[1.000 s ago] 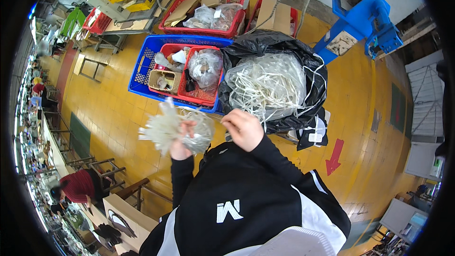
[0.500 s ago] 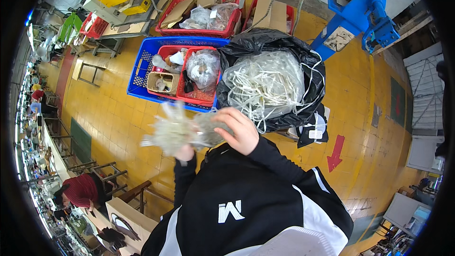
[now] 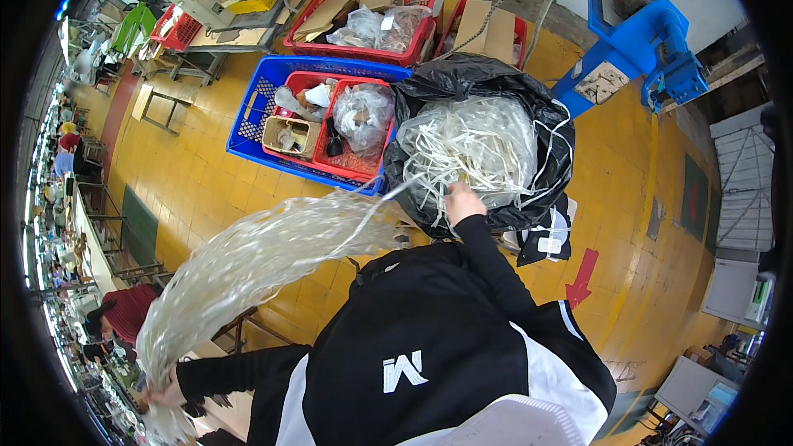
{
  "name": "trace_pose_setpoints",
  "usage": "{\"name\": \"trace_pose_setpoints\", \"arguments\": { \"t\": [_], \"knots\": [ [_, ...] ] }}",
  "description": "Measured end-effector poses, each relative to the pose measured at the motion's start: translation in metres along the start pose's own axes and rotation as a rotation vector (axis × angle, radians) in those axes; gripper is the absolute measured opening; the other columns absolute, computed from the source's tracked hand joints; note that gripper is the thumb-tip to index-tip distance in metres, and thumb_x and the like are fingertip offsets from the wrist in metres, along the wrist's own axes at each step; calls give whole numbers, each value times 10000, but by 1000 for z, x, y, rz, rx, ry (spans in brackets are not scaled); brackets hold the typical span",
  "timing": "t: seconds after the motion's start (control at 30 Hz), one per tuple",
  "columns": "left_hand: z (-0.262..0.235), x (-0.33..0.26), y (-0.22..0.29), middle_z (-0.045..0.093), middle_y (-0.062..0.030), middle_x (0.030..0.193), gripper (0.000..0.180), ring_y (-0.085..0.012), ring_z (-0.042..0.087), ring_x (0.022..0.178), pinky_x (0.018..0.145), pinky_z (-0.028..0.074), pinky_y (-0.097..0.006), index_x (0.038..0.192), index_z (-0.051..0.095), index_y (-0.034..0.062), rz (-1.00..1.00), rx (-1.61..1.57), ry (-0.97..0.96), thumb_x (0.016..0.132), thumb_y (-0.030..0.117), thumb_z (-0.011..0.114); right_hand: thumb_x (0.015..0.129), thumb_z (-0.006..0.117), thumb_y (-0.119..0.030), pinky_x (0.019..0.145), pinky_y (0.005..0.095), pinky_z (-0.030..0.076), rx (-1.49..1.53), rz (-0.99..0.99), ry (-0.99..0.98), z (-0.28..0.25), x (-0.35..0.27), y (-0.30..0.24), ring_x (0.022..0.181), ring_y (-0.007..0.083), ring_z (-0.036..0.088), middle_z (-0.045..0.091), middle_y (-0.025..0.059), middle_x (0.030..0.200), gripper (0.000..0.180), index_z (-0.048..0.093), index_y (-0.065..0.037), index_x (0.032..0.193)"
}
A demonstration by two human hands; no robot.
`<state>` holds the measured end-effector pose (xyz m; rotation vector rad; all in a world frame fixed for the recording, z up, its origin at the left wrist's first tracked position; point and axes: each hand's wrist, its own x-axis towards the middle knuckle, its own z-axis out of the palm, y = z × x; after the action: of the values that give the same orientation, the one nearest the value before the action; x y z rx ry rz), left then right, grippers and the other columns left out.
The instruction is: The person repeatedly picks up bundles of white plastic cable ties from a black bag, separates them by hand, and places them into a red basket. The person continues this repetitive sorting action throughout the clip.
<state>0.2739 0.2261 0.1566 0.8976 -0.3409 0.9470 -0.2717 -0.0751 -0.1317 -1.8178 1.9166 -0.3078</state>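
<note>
My left hand (image 3: 161, 396) is stretched out low at the left and grips a long bundle of translucent white plastic strips (image 3: 256, 264). The bundle is blurred and sweeps from that hand up toward the black bag. My right hand (image 3: 464, 200) is at the near edge of an open black plastic bag (image 3: 496, 83) filled with a heap of white plastic strips (image 3: 479, 144). Its fingers are curled into the strips in the heap. Both arms wear black sleeves of a black and white jacket (image 3: 429, 339).
A blue crate (image 3: 256, 116) left of the bag holds red trays with clear bags and small boxes. Red crates (image 3: 363, 21) with cardboard stand behind. A blue machine (image 3: 636, 33) is at the right. The floor is yellow tile with a red arrow (image 3: 583, 277). Another person (image 3: 124, 318) sits at the lower left.
The bundle, held up in front of my chest before, has swung down and out to the lower left with my left hand. My right hand has moved from the bundle to the bag.
</note>
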Motion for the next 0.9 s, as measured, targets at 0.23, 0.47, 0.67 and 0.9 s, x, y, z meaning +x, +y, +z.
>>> {"name": "trace_pose_setpoints", "arguments": {
  "t": [0.23,0.47,0.67,0.9],
  "knots": [
    [27,-37,69,508,-55,624,242,-202,526,678,696,440,-362,660,525,65,160,-4,175,774,264,602,761,635,-367,729,439,505,-173,299,-42,6,22,49,809,356,638,659,171,827,300,664,-122,932],
    [5,-170,11,560,-100,923,285,-224,555,870,829,453,-387,993,527,19,-698,37,-716,813,226,600,812,556,-274,639,453,490,195,-214,43,-63,6,-33,694,356,613,618,166,684,194,640,-101,795],
    [18,-351,68,523,-150,1172,493,-211,555,981,848,462,-343,1277,391,11,-1521,-506,-1217,876,250,551,790,589,-128,545,377,469,516,-883,-22,-120,-49,-146,593,289,595,594,106,653,75,599,-60,760],
    [-5,-382,31,484,-122,1259,507,-192,517,1050,912,421,-366,1327,351,65,-1629,-143,-1413,890,243,534,839,561,-198,519,377,459,572,-930,-119,-135,-65,-154,591,270,608,612,92,659,138,622,-79,804]
  ]
}}
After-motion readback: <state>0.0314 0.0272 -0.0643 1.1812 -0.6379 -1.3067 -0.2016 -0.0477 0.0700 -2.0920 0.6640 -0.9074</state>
